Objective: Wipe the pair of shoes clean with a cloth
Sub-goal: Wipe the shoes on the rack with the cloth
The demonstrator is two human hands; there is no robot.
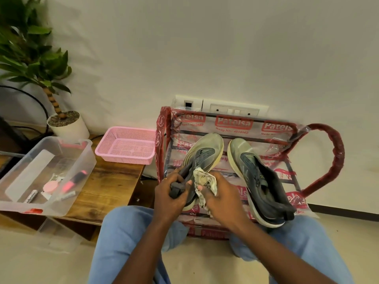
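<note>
**Cloth at the collar of the left-side shoe; toe end lies ahead of it**

Left hand [170, 193] is curled round the heel and collar of the left-side shoe [205, 152], steadying it; right hand [222, 194] is bunched round the cloth [205, 179] and presses it against that shoe's inner flank, just beside the collar; both hands are closed on their loads.

The shoe's long axis runs away from the person, heel nearest the body and toe toward the wall; the unwiped length therefore appears to lie forward of the cloth, so a stroke would travel outward along the axis.

The right-side shoe [252, 173] lies parallel on the wrapped rack [336, 152], toe likewise outward, untouched by either hand; it sits just beside the right hand, which is the nearer of the two.

Judgement: first shoe in hand, second not yet begun.
</note>
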